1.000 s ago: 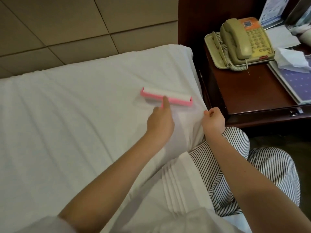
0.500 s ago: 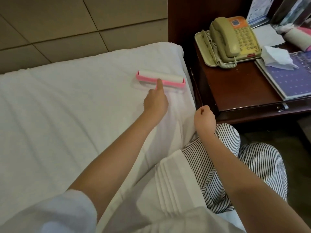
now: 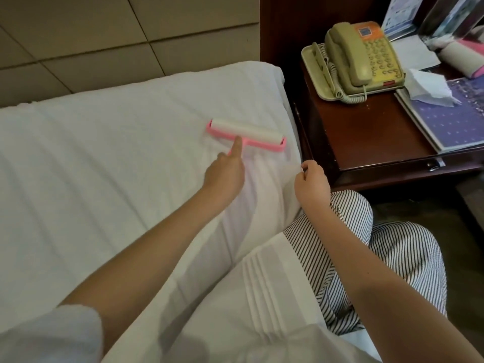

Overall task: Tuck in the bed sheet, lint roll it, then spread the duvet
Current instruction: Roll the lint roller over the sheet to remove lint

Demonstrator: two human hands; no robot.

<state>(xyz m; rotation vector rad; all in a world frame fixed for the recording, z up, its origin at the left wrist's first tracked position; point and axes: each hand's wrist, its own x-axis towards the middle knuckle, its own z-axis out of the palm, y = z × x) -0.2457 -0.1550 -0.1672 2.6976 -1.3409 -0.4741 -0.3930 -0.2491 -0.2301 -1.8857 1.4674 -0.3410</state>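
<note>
While the lint roller (image 3: 246, 132) rests flat on the bed sheet (image 3: 104, 166) near the nightstand (image 3: 366, 142), the left hand (image 3: 225, 176) grips its pink handle, forefinger straight along the stem. Light and stiff, it likely handles best from that handle, rolled gently over the soft cloth; nearer the nightstand, the right hand (image 3: 311, 184) seems to pinch the sheet's edge, fingers curled

Illumination: warm, soft, moderate indoor light. The bed sheet (image 3: 104, 166) reads brightest, nearly washed out, with faint fold detail. A diffuse grey shadow lies on it just right of the left forearm (image 3: 157, 244). The table (image 3: 366, 142) carries a dull sheen; the floor (image 3: 466, 205) beside it is dark. Wall panel (image 3: 78, 35) seams bow with wide-angle distortion. Top-right corner objects are smeared; overall sharpness is mildly soft.
</note>
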